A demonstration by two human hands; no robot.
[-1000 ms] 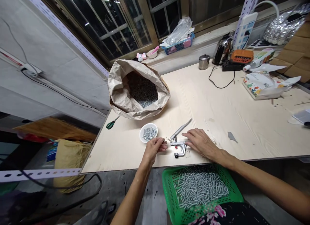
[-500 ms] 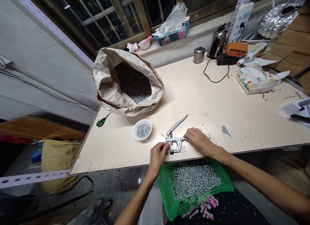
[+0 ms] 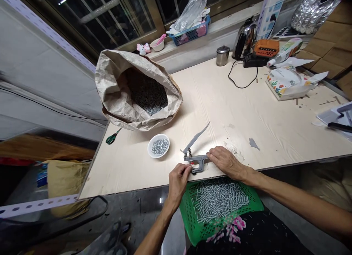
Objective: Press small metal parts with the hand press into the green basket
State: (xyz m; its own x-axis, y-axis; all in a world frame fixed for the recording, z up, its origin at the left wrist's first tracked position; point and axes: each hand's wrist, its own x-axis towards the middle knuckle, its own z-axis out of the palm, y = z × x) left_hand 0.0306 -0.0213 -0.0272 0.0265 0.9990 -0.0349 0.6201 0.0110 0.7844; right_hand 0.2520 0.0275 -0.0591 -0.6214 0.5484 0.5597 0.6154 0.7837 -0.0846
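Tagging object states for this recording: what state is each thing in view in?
Pliers: handles spread apart
Left hand: fingertips pinched beside the pliers' jaw; any held part unclear
Right hand: gripping the pliers' lower handle
White bowl: containing metal pieces
Sack: open, metal pieces inside
Green basket: holding metal pieces
Scissors: lying flat
Metal jar: lidded
Tissue pack: appears opened

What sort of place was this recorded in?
Likely a small workshop: a metal press tool on a wooden table, a green basket of small metal pieces, and an open sack.

Lidded metal canister [image 3: 222, 57] beside a kettle [image 3: 245, 38], flowered tissue pack [image 3: 286, 81] to their right, green-handled scissors [image 3: 112, 138] well apart.
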